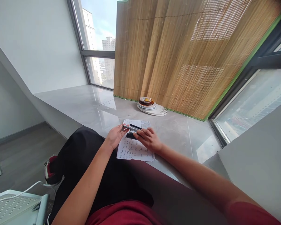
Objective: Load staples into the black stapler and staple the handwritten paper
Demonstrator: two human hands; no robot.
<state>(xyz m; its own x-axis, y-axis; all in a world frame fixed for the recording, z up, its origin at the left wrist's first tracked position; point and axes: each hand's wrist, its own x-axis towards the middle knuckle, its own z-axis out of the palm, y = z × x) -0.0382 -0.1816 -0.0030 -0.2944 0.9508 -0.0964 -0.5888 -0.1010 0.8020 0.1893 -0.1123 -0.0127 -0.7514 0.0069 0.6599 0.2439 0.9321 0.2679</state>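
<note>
Over a sheet of paper [135, 150] covered in handwriting, my two hands meet at a thin dark pen-like object [130, 127]. My left hand [115, 136] has its fingers closed on the object's left end. My right hand [148, 139] is wrapped round its other end. Two black pieces also show by the right fingers: a slim one [135, 127] above and a wider one [130, 136] below, on or just over the paper. Whether these are joined to the held object, I cannot tell.
A stack of plates [147, 105] stands on the grey tiled ledge [178, 128] beyond the paper, beside a bamboo blind [178, 56]. At the lower left is a pale perforated stand [16, 207] with a white cable.
</note>
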